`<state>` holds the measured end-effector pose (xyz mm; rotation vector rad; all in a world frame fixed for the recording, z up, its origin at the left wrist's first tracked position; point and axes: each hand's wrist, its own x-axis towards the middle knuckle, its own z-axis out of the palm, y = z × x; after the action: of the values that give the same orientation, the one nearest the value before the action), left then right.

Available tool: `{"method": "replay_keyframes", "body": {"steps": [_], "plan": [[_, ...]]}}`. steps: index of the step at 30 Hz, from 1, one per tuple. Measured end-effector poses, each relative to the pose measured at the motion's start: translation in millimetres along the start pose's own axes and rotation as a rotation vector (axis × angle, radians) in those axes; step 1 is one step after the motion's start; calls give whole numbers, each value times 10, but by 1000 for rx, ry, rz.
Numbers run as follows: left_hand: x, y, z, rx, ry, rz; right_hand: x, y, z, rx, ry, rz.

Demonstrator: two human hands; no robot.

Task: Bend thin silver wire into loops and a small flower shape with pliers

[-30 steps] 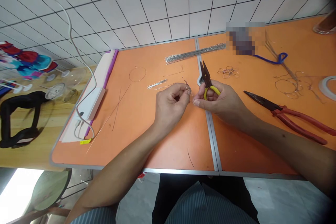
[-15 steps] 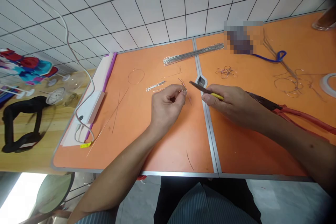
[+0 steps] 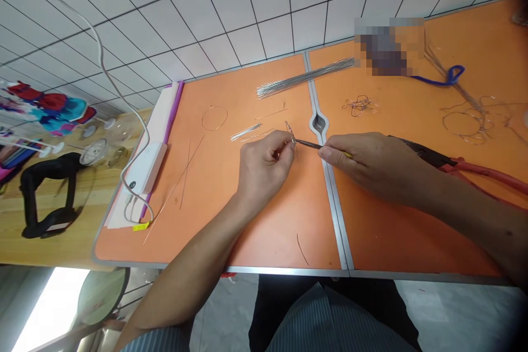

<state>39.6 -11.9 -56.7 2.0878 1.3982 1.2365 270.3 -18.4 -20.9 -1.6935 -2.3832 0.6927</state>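
My left hand (image 3: 267, 164) is closed, pinching a small piece of bent wire (image 3: 290, 131) between thumb and forefinger above the orange table. Loops of this wire stick up past the fingertips. In my right hand (image 3: 358, 157) is a slim yellow-handled tool (image 3: 307, 143), gripped with the thumb along it; my fingers cover most of it, so its exact kind is unclear. Its dark narrow tip meets the wire at my left fingertips. Short straight wires (image 3: 246, 131) lie just beyond my left hand. Red-handled pliers (image 3: 449, 164) rest beside my right forearm.
A bundle of long wires (image 3: 305, 78) lies across the table seam near the tiled wall. Tangled wire (image 3: 359, 105) and looser coils (image 3: 466, 124) are at the right. A wire ring (image 3: 214, 118), crossed wires (image 3: 186, 170) and a white box with a cable (image 3: 146, 168) are at the left.
The tool in my right hand has moved left, and its tip has come from apart to the wire in my left hand. The view has shifted slightly.
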Motion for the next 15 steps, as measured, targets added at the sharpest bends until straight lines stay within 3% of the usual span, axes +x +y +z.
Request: {"method": "replay_keyframes", "body": {"steps": [15], "plan": [[-4,22,-25,111,-45,31,-14,-21,-4,-55,15,-10]]}}
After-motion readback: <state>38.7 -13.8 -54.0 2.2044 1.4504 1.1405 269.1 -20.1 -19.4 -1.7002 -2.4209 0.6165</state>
